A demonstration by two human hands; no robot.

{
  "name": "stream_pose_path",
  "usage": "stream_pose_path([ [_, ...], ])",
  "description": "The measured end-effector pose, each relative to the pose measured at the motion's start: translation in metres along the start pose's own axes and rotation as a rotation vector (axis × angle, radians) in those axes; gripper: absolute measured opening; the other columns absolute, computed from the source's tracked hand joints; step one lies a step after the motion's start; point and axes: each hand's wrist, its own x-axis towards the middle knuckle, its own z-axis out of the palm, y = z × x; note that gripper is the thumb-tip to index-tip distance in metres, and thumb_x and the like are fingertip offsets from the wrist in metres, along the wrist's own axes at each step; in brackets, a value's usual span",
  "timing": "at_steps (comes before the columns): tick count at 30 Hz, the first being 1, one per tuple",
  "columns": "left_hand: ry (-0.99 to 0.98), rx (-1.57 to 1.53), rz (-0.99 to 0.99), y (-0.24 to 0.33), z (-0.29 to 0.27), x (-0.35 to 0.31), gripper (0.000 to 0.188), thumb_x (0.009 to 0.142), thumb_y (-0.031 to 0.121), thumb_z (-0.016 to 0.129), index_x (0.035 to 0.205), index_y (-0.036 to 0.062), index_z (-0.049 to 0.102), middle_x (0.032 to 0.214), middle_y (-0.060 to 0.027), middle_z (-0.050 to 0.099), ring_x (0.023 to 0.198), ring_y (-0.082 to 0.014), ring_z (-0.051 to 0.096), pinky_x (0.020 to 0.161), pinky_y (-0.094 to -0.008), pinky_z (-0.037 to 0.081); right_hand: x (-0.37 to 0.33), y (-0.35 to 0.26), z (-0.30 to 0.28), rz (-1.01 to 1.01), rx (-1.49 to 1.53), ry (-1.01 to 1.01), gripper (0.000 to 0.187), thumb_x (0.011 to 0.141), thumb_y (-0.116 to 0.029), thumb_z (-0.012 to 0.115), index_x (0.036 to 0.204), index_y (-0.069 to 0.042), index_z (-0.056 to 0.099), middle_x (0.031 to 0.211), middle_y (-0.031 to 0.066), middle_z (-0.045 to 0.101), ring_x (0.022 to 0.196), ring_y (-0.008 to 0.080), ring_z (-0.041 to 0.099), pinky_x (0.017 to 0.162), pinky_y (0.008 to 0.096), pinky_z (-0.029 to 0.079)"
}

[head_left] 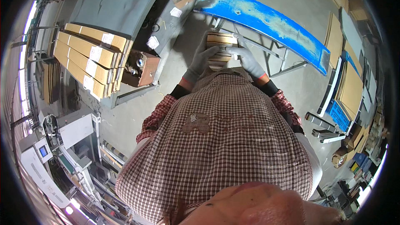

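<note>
In front of my chest I hold a stack of folded cardboard pieces (221, 38) with brown and dark edges. My left hand (201, 59), in a grey glove, is closed round its left side with the thumb across the near face. My right hand (246, 58), gloved the same way, grips the right side, its thumb also over the front. Both sets of fingers curl behind the stack and are partly hidden. The exact kind of piece is too small to make out.
Beyond my hands stands a long blue bench (266, 21) with worn paint on metal legs. To the left, bundles of flat cardboard (85, 56) lie on a grey table (112, 12), beside a brown box (143, 68). More cardboard sheets (349, 91) stand at the right. A machine (43, 175) is at lower left.
</note>
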Motion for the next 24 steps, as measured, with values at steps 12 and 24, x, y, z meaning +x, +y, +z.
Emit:
stream_pose_path([
  [12,-0.024,0.178,0.049,-0.015,-0.019,-0.003,0.078,0.083,0.006,0.057,0.146,0.0103,0.011,0.130,-0.0119,0.039,0.117,-0.0214,0.045,0.096,-0.0332,0.042,0.003,0.019,-0.016,0.006,-0.137,-0.039,0.058,0.083,-0.018,0.063,0.132,-0.001,0.038,0.110,0.0069,0.054,0.089,0.0119,0.054,0.074,0.0238,0.044],
  [24,0.052,0.050,-0.033,-0.006,-0.009,-0.013,0.073,0.079,0.001,0.047,0.144,0.0069,0.016,0.134,-0.0116,0.037,0.119,-0.0208,0.040,0.097,-0.0307,0.037,-0.001,-0.006,0.009,0.091,-0.272,0.033,0.046,0.075,-0.013,0.066,0.113,0.002,0.046,0.100,0.0077,0.053,0.093,0.0147,0.051,0.083,0.0265,0.042],
])
